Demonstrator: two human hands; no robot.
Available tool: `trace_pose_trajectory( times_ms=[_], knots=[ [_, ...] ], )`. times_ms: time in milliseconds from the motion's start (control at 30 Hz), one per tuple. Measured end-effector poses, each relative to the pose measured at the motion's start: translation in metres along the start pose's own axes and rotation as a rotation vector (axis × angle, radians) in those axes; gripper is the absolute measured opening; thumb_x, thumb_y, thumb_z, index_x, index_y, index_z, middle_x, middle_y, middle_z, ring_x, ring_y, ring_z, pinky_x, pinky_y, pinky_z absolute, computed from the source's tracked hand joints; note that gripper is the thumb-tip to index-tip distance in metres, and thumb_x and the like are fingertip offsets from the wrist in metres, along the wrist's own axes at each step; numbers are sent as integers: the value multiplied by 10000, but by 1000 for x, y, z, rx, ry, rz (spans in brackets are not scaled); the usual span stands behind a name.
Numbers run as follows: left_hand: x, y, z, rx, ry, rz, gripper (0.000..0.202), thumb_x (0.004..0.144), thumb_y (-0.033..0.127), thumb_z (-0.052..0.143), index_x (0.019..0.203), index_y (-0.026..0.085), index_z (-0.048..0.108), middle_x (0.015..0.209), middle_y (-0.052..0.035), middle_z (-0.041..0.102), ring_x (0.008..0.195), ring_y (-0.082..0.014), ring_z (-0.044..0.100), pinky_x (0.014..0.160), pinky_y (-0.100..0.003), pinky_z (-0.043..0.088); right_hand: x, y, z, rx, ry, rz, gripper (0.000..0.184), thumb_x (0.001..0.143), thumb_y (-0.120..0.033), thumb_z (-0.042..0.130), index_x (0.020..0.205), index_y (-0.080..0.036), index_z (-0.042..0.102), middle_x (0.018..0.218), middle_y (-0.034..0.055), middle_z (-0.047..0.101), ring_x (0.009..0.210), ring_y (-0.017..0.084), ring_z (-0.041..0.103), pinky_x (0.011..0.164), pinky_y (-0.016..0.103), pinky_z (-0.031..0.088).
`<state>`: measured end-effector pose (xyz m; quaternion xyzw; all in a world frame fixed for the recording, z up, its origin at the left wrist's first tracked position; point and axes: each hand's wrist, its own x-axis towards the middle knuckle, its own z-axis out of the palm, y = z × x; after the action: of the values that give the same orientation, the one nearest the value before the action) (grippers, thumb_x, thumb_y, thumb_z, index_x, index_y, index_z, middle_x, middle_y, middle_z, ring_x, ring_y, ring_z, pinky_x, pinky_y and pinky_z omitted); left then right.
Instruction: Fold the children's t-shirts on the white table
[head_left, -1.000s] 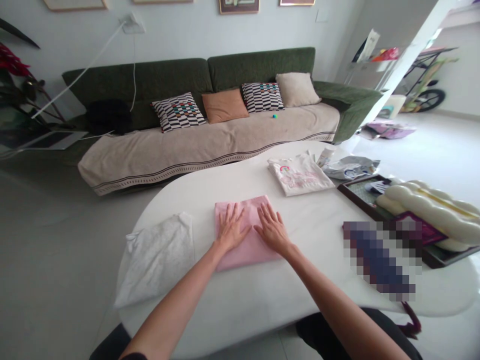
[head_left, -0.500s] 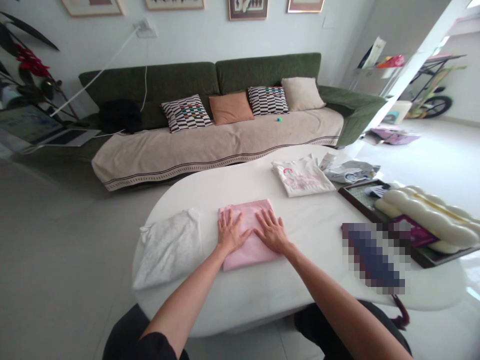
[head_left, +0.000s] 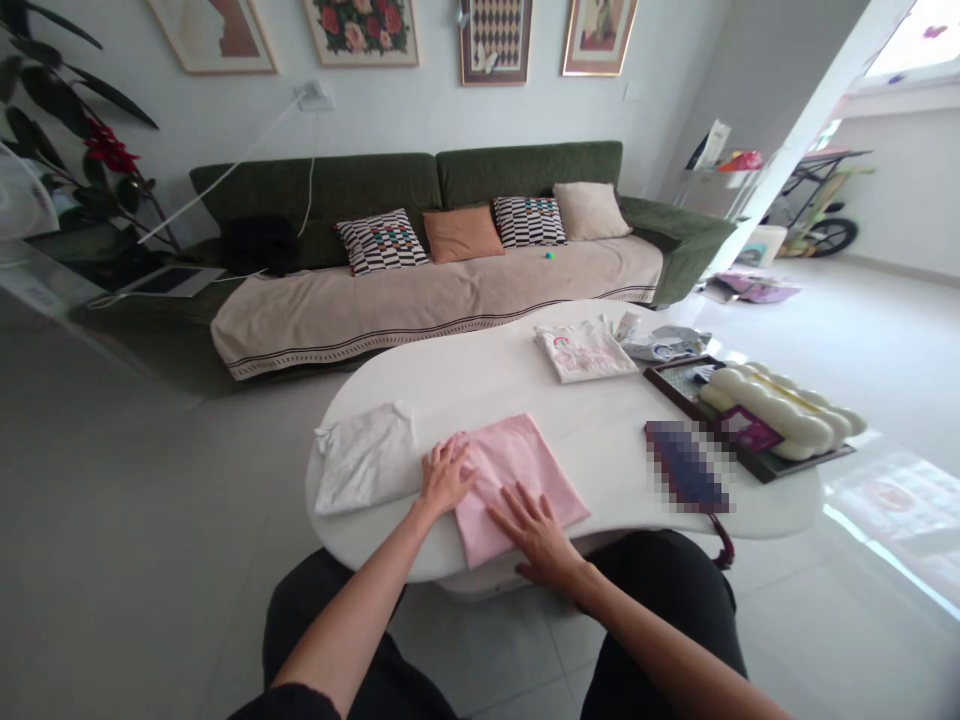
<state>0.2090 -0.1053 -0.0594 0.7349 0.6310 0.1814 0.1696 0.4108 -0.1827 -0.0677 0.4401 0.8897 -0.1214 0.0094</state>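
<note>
Sliding toward the near edge of the surface [head_left: 600,440], the folded pink garment [head_left: 517,465] lies beneath the left hand [head_left: 444,478] and right hand [head_left: 534,535], each grip flat and open.

My operator here is a person, no hardware. The left hand [head_left: 446,478] and right hand [head_left: 536,535] are bare, and so are both forearms. A black sleeve [head_left: 289,702] shows at the near left edge, on the left upper arm, cut off by the frame. Black trousers [head_left: 664,590] cover both legs in plain dark fabric with soft folds. One thigh is near left, the other near right.
</note>
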Motion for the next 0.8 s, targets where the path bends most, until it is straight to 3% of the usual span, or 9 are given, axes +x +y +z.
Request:
trace_pose_trajectory(
  times_ms=[100, 200, 300, 400, 433, 533, 600, 700, 800],
  knots=[
    [-9, -3, -10, -96, 22, -93, 436, 771, 403, 517, 1195, 304, 513, 1249, -73, 486, 1224, -298, 280, 1031, -512, 67, -16, -17, 17, -26, 107, 62, 656, 749, -101, 472, 1350, -300, 300, 1427, 114, 227, 1301, 353, 128, 965, 586, 212],
    [-27, -7, -18, -324, 35, -122, 366, 765, 354, 533, 1122, 278, 567, 1212, -71, 514, 1190, -252, 363, 1042, -435, 149, -22, -29, 8, 156, 121, 68, 564, 762, -54, 394, 1282, -270, 431, 1349, 112, 386, 1261, 324, 272, 973, 532, 261],
    [-51, -10, -25, -672, 132, -189, 345, 786, 378, 502, 1095, 237, 560, 1217, -76, 511, 1163, -205, 422, 1000, -340, 275, -13, -31, -30, 673, 93, 113, 479, 723, -52, 426, 1145, -231, 564, 1174, 72, 565, 1147, 260, 445, 978, 434, 317],
    [-76, -10, -32, -961, 206, -468, 352, 826, 435, 421, 1106, 242, 510, 1192, -83, 522, 1084, -195, 504, 874, -328, 400, 14, -21, -77, 1434, 93, 318, 247, 726, -125, 486, 926, -137, 630, 928, 88, 657, 964, 244, 570, 882, 406, 425],
    [-83, -9, -33, -1044, 225, -559, 348, 833, 443, 404, 1102, 243, 498, 1183, -84, 525, 1058, -190, 524, 832, -318, 425, 25, -17, -92, 1573, 97, 352, 202, 744, -162, 490, 896, -121, 617, 869, 95, 662, 905, 234, 593, 837, 399, 457],
    [-99, 0, -37, -1293, 218, -756, 334, 846, 437, 381, 1086, 222, 469, 1189, -102, 513, 1022, -178, 552, 769, -291, 455, 59, -8, -130, 1742, 161, 346, 206, 799, -229, 449, 931, -115, 558, 835, 101, 654, 835, 192, 611, 785, 351, 494],
    [-104, 7, -38, -1469, 96, -839, 372, 845, 466, 361, 1082, 194, 454, 1192, -135, 506, 1004, -190, 566, 762, -307, 466, 77, -5, -146, 1795, 227, 318, 233, 825, -246, 402, 991, -132, 520, 882, 95, 647, 869, 176, 602, 801, 325, 492],
    [-104, 16, -35, -1663, -105, -852, 469, 833, 541, 312, 1075, 165, 453, 1149, -165, 533, 997, -211, 573, 779, -350, 467, 85, -3, -143, 1870, 399, 292, 286, 842, -288, 356, 1066, -160, 479, 973, 85, 630, 966, 183, 570, 824, 317, 488],
    [-101, 24, -24, -1730, -171, -820, 492, 835, 557, 278, 1042, 159, 480, 1094, -156, 568, 980, -203, 581, 779, -349, 466, 63, 0, -100, 1937, 607, 417, 307, 834, -313, 352, 1098, -196, 456, 1071, 66, 600, 1061, 174, 523, 849, 304, 472]
  ],
)
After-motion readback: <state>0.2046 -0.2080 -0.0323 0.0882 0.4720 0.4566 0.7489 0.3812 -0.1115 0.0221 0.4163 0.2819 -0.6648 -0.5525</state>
